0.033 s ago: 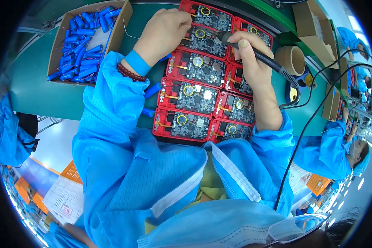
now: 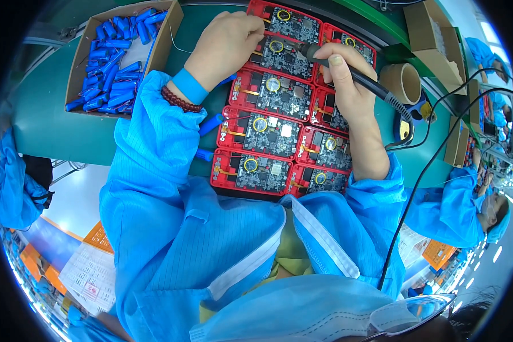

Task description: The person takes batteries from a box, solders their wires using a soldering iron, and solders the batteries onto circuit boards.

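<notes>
Two columns of red plastic cases [image 2: 222, 174] lie on the bench, each with a dark circuit board [image 2: 268, 134] and a round yellow-rimmed part. My left hand [image 2: 229, 41] is closed in a pinch at the left edge of the upper cases; whatever its fingertips hold is hidden. A thin pale wire [image 2: 179, 48] runs up to this hand from beside the carton. My right hand [image 2: 350, 80] grips a black soldering iron [image 2: 371, 85], which points left over a board in the second row. Its tip is hard to make out. Blue cylindrical batteries [image 2: 211, 125] lie left of the cases.
A cardboard carton [image 2: 175, 25] full of blue batteries stands at the left on the green bench [image 2: 45, 122]. Right of the cases are a tan round container [image 2: 402, 82], a stand with yellow parts [image 2: 420, 111], and an open cardboard box [image 2: 433, 43]. Black cables [image 2: 433, 162] hang at the right.
</notes>
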The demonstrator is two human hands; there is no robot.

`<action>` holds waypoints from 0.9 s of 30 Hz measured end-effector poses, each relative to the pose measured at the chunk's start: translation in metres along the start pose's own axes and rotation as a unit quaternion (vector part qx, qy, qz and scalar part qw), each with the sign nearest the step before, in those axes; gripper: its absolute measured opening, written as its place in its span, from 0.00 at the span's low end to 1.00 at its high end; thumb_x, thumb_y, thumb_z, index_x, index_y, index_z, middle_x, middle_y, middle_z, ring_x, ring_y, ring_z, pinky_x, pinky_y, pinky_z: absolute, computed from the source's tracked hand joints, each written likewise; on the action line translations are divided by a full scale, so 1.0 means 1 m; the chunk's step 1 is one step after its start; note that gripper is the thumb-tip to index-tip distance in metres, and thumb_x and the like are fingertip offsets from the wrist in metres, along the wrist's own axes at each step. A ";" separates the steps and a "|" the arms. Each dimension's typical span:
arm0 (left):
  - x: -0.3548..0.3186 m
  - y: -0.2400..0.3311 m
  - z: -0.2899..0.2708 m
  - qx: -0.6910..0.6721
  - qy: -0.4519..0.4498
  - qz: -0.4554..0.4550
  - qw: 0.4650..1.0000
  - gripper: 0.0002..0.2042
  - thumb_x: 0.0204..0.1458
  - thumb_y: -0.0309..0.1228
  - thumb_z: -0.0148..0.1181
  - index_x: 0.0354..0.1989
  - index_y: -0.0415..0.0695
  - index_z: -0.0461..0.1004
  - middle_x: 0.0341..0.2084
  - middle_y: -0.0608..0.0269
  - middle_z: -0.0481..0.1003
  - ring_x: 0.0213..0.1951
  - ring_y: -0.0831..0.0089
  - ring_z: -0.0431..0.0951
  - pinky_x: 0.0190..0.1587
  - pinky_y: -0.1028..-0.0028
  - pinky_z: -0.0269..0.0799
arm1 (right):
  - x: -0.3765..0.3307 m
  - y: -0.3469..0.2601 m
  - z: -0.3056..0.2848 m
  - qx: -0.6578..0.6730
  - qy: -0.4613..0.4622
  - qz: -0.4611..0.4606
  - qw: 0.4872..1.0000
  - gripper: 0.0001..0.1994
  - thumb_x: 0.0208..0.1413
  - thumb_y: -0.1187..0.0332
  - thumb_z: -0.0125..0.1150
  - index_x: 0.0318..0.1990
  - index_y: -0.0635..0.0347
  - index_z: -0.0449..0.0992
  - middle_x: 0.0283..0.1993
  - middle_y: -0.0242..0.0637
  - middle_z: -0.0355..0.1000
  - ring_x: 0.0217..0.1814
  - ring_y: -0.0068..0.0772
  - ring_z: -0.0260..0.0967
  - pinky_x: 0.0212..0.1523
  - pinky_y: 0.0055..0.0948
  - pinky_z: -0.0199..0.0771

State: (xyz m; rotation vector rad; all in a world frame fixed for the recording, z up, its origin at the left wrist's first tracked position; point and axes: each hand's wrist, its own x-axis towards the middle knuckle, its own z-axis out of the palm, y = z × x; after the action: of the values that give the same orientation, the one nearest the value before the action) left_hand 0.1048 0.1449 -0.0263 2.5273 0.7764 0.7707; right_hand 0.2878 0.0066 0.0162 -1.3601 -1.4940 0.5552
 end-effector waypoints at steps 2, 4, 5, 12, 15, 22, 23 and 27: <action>0.001 -0.001 -0.002 0.001 -0.012 -0.004 1.000 0.03 0.51 0.28 0.55 0.31 0.42 0.72 0.26 0.56 0.71 0.35 0.57 0.70 0.39 0.63 0.66 | 0.000 0.000 -0.001 0.000 -0.008 0.013 1.000 0.10 0.59 0.65 0.51 0.35 0.63 0.75 0.31 0.35 0.73 0.31 0.25 0.68 0.33 0.24 0.67; 0.001 -0.001 -0.002 0.001 -0.024 -0.007 1.000 0.04 0.51 0.28 0.55 0.31 0.42 0.72 0.26 0.56 0.71 0.35 0.57 0.70 0.39 0.63 0.66 | 0.001 0.000 0.000 0.001 -0.008 0.010 1.000 0.10 0.59 0.65 0.51 0.35 0.63 0.75 0.31 0.35 0.73 0.30 0.24 0.67 0.32 0.24 0.67; 0.001 -0.001 -0.002 0.003 -0.023 -0.006 1.000 0.04 0.51 0.28 0.55 0.31 0.42 0.72 0.26 0.56 0.71 0.35 0.57 0.70 0.39 0.63 0.66 | 0.001 0.000 0.000 0.001 -0.009 0.007 1.000 0.10 0.59 0.65 0.51 0.35 0.63 0.75 0.31 0.35 0.73 0.29 0.24 0.67 0.31 0.23 0.67; 0.001 -0.001 -0.001 0.025 -0.015 0.001 1.000 0.04 0.50 0.28 0.54 0.31 0.42 0.72 0.27 0.56 0.71 0.35 0.57 0.70 0.39 0.63 0.66 | 0.001 0.003 0.001 -0.007 -0.009 -0.008 1.000 0.10 0.59 0.65 0.52 0.36 0.63 0.75 0.32 0.36 0.73 0.31 0.26 0.69 0.34 0.25 0.68; 0.002 0.001 -0.001 0.027 -0.020 -0.004 0.999 0.03 0.50 0.28 0.54 0.31 0.42 0.72 0.27 0.56 0.72 0.35 0.57 0.70 0.39 0.63 0.67 | 0.000 0.003 0.001 -0.007 -0.012 -0.008 1.000 0.10 0.59 0.66 0.52 0.36 0.62 0.76 0.32 0.36 0.73 0.33 0.27 0.69 0.35 0.25 0.68; 0.002 0.001 0.000 0.028 -0.012 0.003 1.000 0.04 0.50 0.28 0.54 0.30 0.41 0.72 0.27 0.56 0.72 0.35 0.56 0.70 0.39 0.62 0.67 | -0.001 0.003 -0.002 0.003 -0.008 -0.016 1.000 0.10 0.59 0.66 0.52 0.36 0.63 0.76 0.33 0.35 0.73 0.31 0.23 0.67 0.33 0.23 0.67; 0.003 0.003 -0.002 0.033 -0.015 0.005 0.999 0.04 0.49 0.28 0.54 0.30 0.42 0.74 0.28 0.56 0.74 0.35 0.56 0.72 0.41 0.62 0.67 | -0.002 0.003 -0.003 0.018 -0.003 -0.022 1.000 0.10 0.59 0.66 0.52 0.37 0.63 0.76 0.33 0.35 0.73 0.29 0.21 0.66 0.32 0.21 0.67; 0.004 0.004 -0.001 0.036 -0.020 -0.008 0.999 0.05 0.49 0.29 0.54 0.30 0.43 0.76 0.29 0.56 0.75 0.36 0.56 0.73 0.43 0.61 0.68 | -0.004 0.004 -0.006 0.063 0.018 -0.030 0.997 0.10 0.60 0.66 0.51 0.38 0.64 0.75 0.27 0.30 0.68 0.25 0.15 0.61 0.26 0.17 0.61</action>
State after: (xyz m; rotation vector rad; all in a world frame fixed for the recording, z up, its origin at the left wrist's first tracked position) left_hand 0.1089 0.1450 -0.0223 2.5892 0.8227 0.6963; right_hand 0.2944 0.0020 0.0143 -1.2181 -1.4412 0.5758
